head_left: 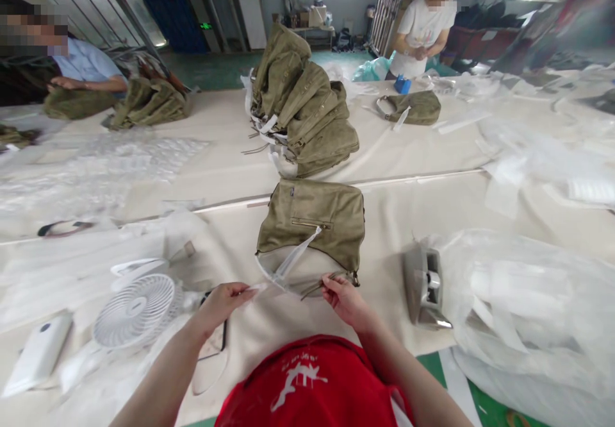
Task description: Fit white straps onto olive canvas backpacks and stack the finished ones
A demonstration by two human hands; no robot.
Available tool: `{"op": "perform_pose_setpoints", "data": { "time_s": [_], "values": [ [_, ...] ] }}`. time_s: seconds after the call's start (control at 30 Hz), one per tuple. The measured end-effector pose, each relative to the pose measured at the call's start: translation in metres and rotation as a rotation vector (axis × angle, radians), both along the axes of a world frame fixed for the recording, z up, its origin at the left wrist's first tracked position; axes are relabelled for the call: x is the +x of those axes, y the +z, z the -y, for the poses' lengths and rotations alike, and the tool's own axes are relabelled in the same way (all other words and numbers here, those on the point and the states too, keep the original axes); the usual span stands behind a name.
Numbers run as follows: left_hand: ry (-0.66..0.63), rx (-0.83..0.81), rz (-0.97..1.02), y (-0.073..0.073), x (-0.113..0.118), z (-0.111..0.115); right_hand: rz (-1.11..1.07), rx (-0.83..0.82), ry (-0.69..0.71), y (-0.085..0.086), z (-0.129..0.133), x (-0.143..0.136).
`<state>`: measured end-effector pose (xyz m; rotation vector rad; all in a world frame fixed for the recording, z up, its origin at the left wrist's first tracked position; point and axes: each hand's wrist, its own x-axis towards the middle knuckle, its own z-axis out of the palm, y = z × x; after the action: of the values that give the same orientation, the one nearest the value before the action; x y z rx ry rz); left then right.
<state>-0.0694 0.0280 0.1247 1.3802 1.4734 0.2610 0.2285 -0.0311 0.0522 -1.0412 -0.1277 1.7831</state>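
Observation:
An olive green bag (327, 206) lies flat on the cream-covered table (391, 222), its zipped pocket facing up and a strip of white wrapping tied at the zipper. The strap side, partly wrapped in white, points toward me. My left hand (233, 297) pinches a thin, translucent white strip (259, 288) left of the strap. At the bag's near right corner, my right hand (339, 292) has its fingers closed on thin olive cords (312, 288).
Behind the bag rises a pile of olive bags (307, 100). A white fan (137, 311) and a phone (214, 340) are at left. A tape dispenser (423, 286) stands right, beside plastic wrapping (523, 299). Two people work across the table.

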Motion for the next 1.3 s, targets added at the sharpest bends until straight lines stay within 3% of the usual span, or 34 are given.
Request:
{"op": "perform_pose_setpoints", "data": {
  "time_s": [0.13, 0.3, 0.43, 0.83, 0.97, 1.17, 1.3],
  "values": [
    [-0.010, 0.011, -0.033, 0.006, -0.001, 0.001, -0.070, -0.021, 0.006, 0.000, 0.003, -0.005],
    [-0.236, 0.089, -0.001, -0.023, 0.027, 0.008, -0.101, -0.010, -0.005, 0.003, 0.003, -0.009],
    [-0.341, 0.060, 0.093, -0.039, 0.046, 0.012, -0.115, 0.004, -0.026, 0.004, 0.004, -0.008],
    [-0.421, 0.028, 0.042, -0.044, 0.061, 0.008, -0.029, 0.039, -0.008, -0.007, 0.006, -0.010],
    [-0.434, 0.032, 0.001, -0.049, 0.078, 0.002, 0.062, 0.051, 0.073, -0.015, 0.007, -0.010],
    [-0.557, 0.087, -0.087, -0.053, 0.110, -0.006, 0.267, 0.062, 0.187, -0.027, 0.009, -0.006],
    [-0.616, 0.083, -0.108, -0.056, 0.127, -0.009, 0.218, 0.010, 0.183, -0.028, 0.013, 0.002]
  ]
}}
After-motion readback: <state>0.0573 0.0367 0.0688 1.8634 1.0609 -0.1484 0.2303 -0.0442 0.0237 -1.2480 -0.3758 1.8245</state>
